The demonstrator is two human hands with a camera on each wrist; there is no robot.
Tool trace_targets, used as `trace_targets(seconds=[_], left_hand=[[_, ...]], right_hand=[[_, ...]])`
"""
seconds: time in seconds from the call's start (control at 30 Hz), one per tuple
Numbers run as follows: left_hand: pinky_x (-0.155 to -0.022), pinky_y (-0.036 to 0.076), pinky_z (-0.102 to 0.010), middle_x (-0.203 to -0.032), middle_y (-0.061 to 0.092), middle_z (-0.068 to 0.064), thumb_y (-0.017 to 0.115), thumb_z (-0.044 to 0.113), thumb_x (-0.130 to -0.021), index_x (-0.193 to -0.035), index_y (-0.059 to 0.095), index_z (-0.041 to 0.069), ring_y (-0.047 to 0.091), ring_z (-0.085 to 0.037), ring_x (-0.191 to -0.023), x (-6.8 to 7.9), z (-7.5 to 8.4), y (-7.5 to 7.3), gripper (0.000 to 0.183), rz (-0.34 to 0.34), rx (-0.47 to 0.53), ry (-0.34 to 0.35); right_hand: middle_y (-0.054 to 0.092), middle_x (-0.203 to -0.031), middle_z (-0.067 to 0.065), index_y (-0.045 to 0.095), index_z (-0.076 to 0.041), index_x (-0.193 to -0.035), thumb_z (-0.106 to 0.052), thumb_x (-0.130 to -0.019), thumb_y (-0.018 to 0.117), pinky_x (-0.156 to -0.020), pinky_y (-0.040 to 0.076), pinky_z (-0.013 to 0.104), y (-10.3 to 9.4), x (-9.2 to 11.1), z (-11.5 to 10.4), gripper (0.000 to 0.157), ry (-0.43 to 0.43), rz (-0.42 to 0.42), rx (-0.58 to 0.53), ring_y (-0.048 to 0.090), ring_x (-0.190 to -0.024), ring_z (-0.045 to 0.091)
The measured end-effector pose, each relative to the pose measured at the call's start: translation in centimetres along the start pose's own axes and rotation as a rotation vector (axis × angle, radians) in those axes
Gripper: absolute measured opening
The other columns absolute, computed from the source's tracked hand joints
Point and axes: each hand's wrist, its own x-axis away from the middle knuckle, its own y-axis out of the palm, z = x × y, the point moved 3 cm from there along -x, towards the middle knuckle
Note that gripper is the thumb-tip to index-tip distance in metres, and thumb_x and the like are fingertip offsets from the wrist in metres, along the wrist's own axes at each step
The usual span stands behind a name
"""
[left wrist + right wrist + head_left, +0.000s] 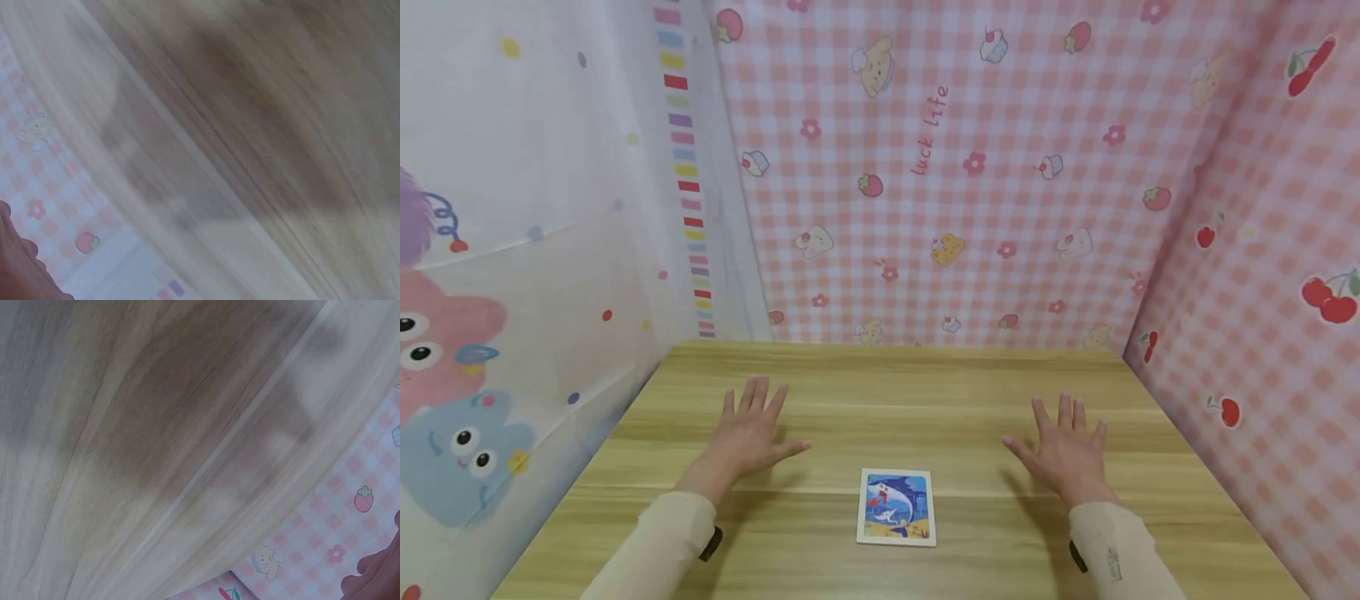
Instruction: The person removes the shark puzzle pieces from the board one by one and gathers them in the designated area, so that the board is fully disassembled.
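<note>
Now, straight to the table (895, 400), a pale wooden top with grain running across it, and both hands are out over it. On one side, the left hand (748, 437): back upward, fingers spread well apart, thumb stretched inward. Across from it, the right hand (1070, 454) mirrors the pose, its fingers also fanned, its thumb too aimed at the middle. And between them sits the picture (897, 508), flat on the wood, nearer the person than the hands are and apart from both!

What a cheerful square it is: a white border, blue water, a dark-backed shark (910, 486) with a white belly and red mouth, and sandy yellow along the bottom. Both arms come in from the near edge in cream sleeves (655, 546), with a dark band (710, 544) showing at the left wrist and another at the right.

Over to the wrist views: each shows a broad, soft shadow (250, 119) on the wood, with only a bit of the hand in a lower corner.

Around the table, plenty of colour! A pink checked cloth (1037, 208) hangs behind, dotted with strawberries, flowers and cupcakes, the words "luck life" running up it. More checks with red cherries (1330, 300) on the right, and on the left a white sheet (565, 275) with cartoon creatures (463, 458) and coloured spots.
</note>
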Motion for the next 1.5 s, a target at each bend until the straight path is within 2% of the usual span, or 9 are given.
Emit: trace_targets(seconds=[0.2,0.43,0.6,0.73,0.97,1.1,1.3,1.4,1.5], left_hand=[[-0.113,0.008,-0.069,-0.160,0.014,-0.029,0.054,0.073,-0.087,-0.156,0.026,0.004,0.008,-0.044,-0.148,-0.3,1.8,0.2,0.102,-0.017,0.055,0.022],[-0.115,0.011,-0.065,-0.160,0.019,-0.026,0.059,0.067,-0.088,-0.156,0.029,0.006,0.014,-0.043,-0.148,-1.0,4.7,1.3,0.096,-0.033,0.118,0.079],[-0.116,0.014,-0.062,-0.159,0.025,-0.024,0.064,0.063,-0.087,-0.155,0.033,0.009,0.019,-0.042,-0.147,-1.0,7.5,2.1,0.093,-0.049,0.210,0.123],[-0.116,0.018,-0.060,-0.157,0.031,-0.023,0.066,0.061,-0.086,-0.153,0.035,0.008,0.025,-0.040,-0.145,-0.7,9.6,3.3,0.091,-0.069,0.288,0.159],[-0.113,0.029,-0.056,-0.152,0.038,-0.023,0.072,0.051,-0.087,-0.147,0.044,0.004,0.035,-0.040,-0.140,0.6,12.5,4.4,0.081,-0.134,0.400,0.237],[-0.111,0.034,-0.054,-0.150,0.042,-0.021,0.072,0.050,-0.087,-0.145,0.049,0.006,0.039,-0.038,-0.138,1.0,13.3,5.0,0.076,-0.162,0.384,0.266],[-0.110,0.035,-0.054,-0.146,0.047,-0.021,0.071,0.051,-0.088,-0.142,0.052,0.009,0.045,-0.038,-0.134,1.3,13.7,5.5,0.072,-0.162,0.339,0.292],[-0.111,0.033,-0.053,-0.146,0.048,-0.019,0.070,0.051,-0.088,-0.141,0.055,0.011,0.045,-0.037,-0.134,1.3,13.8,5.7,0.068,-0.173,0.308,0.298],[-0.111,0.033,-0.053,-0.144,0.049,-0.019,0.070,0.049,-0.089,-0.137,0.059,0.012,0.044,-0.036,-0.134,1.4,13.8,5.8,0.063,-0.166,0.286,0.313]], right_hand=[[0.007,-0.154,0.041,0.025,-0.003,-0.156,-0.066,-0.095,0.047,-0.104,0.002,0.079,0.1,0.1,-0.6,0.090,-0.006,0.004,-0.002,0.009,-0.141,0.058],[0.013,-0.152,0.043,0.028,0.000,-0.154,-0.051,-0.097,0.055,-0.105,0.012,0.078,0.2,-0.1,-1.6,0.081,-0.011,0.030,-0.073,0.015,-0.140,0.057],[0.017,-0.150,0.044,0.026,0.002,-0.154,-0.043,-0.100,0.053,-0.105,0.023,0.074,1.1,-0.2,-2.5,0.075,0.003,-0.003,-0.175,0.021,-0.137,0.060],[0.030,-0.145,0.043,0.025,0.004,-0.153,-0.037,-0.103,0.051,-0.099,0.037,0.069,1.9,-0.2,-3.4,0.070,0.010,-0.029,-0.272,0.038,-0.127,0.059],[0.048,-0.136,0.037,0.033,0.006,-0.149,-0.027,-0.103,0.052,-0.097,0.043,0.063,3.2,0.4,-6.0,0.060,0.058,-0.085,-0.541,0.051,-0.121,0.050],[0.062,-0.119,0.025,0.042,0.004,-0.145,-0.022,-0.101,0.056,-0.087,0.051,0.052,3.9,0.5,-7.7,0.053,0.094,-0.078,-0.661,0.062,-0.104,0.036],[0.062,-0.100,0.013,0.050,0.003,-0.138,-0.017,-0.100,0.058,-0.059,0.052,0.034,4.8,1.6,-10.4,0.044,0.123,-0.155,-0.851,0.059,-0.075,0.021],[0.062,-0.093,0.010,0.055,0.005,-0.133,-0.013,-0.098,0.062,-0.057,0.051,0.031,5.2,2.1,-11.2,0.040,0.114,-0.211,-0.916,0.058,-0.070,0.019],[0.063,-0.092,0.007,0.061,0.005,-0.125,-0.011,-0.092,0.068,-0.062,0.051,0.031,5.3,2.4,-11.7,0.037,0.083,-0.241,-0.910,0.058,-0.076,0.018]])
